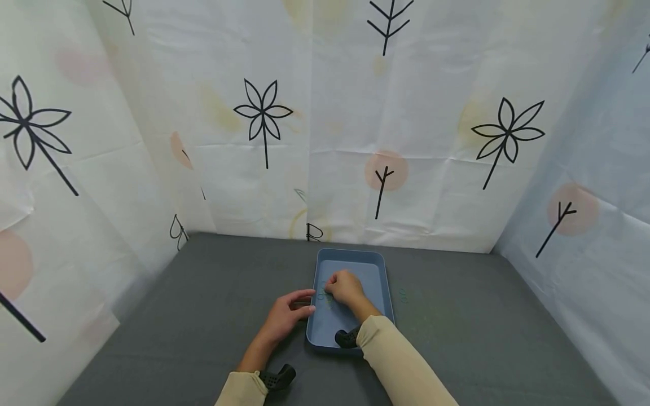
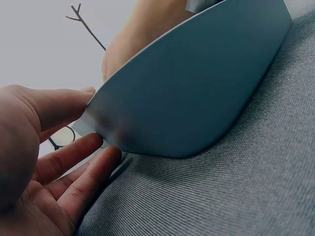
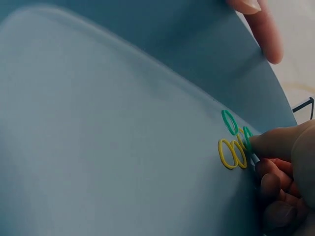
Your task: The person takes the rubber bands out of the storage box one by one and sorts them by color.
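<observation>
My right hand (image 1: 347, 288) is inside the blue tray (image 1: 331, 332), low over its floor. In the right wrist view, its thumb and curled fingers pinch a small green rubber band (image 3: 247, 133). Close by lie another green rubber band (image 3: 229, 122) and two yellow rubber bands (image 3: 221, 155), with part of a further yellow one half hidden behind the held band. My left hand (image 1: 283, 317) is at the tray's left side. Its fairly straight fingers touch the outer wall (image 2: 182, 98), and the thumb meets the rim.
To the right of the tray, a few green rubber bands (image 1: 403, 294) lie on the dark grey tabletop (image 1: 457, 349). White patterned cloth (image 1: 335, 118) hangs behind and on both sides of the table. Both wrists wear black camera mounts (image 1: 278, 378).
</observation>
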A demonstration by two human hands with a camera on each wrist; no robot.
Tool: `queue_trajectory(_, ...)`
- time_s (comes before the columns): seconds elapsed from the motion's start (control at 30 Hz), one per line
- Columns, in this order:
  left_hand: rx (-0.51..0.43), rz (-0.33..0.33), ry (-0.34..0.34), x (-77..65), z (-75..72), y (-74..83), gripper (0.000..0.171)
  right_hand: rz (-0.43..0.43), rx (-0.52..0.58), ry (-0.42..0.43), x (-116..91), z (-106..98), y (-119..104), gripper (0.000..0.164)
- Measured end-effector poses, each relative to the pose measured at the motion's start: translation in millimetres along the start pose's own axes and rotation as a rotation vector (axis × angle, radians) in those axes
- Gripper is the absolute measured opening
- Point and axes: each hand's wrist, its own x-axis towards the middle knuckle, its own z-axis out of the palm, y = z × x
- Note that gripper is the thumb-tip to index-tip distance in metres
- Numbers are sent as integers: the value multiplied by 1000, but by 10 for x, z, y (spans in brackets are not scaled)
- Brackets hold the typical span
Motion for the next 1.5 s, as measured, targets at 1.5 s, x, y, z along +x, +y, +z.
queue_trajectory(1.5, 35, 3, 46, 81, 20, -211, 39, -87, 159, -32, -315, -906, 134, 6)
